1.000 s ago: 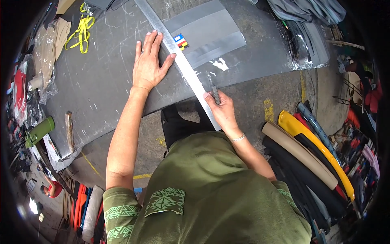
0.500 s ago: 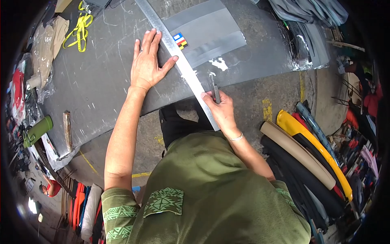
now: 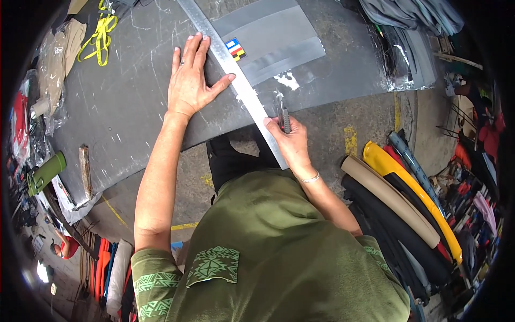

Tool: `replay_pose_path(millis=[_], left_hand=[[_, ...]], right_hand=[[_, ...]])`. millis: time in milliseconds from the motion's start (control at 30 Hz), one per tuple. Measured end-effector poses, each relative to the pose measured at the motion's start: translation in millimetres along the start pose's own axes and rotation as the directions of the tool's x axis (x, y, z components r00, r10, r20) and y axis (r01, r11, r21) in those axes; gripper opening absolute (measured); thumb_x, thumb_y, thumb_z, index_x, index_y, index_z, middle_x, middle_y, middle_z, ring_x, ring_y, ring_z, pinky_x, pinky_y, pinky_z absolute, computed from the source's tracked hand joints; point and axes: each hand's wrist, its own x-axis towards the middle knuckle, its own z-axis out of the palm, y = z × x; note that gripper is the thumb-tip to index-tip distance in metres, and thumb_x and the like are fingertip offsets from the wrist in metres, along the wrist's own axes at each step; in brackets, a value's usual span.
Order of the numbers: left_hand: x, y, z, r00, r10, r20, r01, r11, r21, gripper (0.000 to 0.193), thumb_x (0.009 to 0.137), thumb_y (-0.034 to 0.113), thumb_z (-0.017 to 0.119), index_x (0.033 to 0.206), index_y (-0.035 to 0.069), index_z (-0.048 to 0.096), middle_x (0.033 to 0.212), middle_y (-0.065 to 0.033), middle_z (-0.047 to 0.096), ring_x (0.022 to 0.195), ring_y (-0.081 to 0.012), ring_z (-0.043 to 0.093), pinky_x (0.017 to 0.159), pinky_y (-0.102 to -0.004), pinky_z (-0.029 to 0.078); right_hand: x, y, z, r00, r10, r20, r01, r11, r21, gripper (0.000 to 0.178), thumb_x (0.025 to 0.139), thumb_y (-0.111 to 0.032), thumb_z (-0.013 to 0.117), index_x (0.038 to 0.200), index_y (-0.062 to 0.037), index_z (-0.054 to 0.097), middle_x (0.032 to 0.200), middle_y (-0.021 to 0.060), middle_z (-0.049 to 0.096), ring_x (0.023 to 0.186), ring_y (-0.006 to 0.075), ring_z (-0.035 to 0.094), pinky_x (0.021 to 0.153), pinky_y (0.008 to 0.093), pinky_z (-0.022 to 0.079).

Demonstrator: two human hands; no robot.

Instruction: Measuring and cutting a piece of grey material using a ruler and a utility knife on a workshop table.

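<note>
A long metal ruler lies slantwise across the dark worktable, its near end sticking out past the table's front edge. My left hand rests flat with fingers spread, the fingertips and thumb tip at the ruler's left edge. By the ruler's near end, my right hand grips a utility knife pointing away from me, while the thumb touches the ruler. Right of the ruler is a grey sheet of material with lighter and darker bands. A small colourful patch lies on it beside the ruler; the ruler covers the sheet's left side.
A yellow tape measure lies at the far left of the table. Folded grey fabric and plastic-wrapped sheets occupy the far right. Rolls of material, one beige and one yellow, lean to my right. A green roll is at left.
The whole view has shifted slightly. Both hands, the ruler and the grey sheet keep nearly the same places relative to each other.
</note>
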Motion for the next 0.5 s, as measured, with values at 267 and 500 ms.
replay_pose_path(millis=[267,500], left_hand=[[0.7,0.3,-1.4,1.0,0.001,-0.003,-0.001,1.0,-0.017,0.102,0.08,0.068,0.072,0.153,0.003,0.042,0.162,-0.0167,0.037,0.153,-0.0329,0.031,0.127,-0.0553,0.017],[-0.3,0.0,-0.3,1.0,-0.01,0.026,0.011,1.0,-0.028,0.104,0.081,0.069,0.07,0.155,0.003,0.039,0.163,-0.0171,0.036,0.154,-0.0329,0.03,0.128,-0.0548,0.015]], right_hand=[[0.2,2.2,1.2,1.0,-0.019,-0.013,0.019,1.0,-0.012,0.021,0.089,-0.02,0.084,0.087,-0.0026,0.073,0.071,-0.0087,0.057,0.065,0.0022,0.046,0.058,0.0222,0.037],[-1.4,-4.1,-0.3,1.0,0.029,0.001,-0.029,1.0,-0.005,0.018,0.09,-0.018,0.082,0.086,-0.0031,0.073,0.071,-0.0089,0.056,0.065,0.0018,0.044,0.058,0.0223,0.035]])
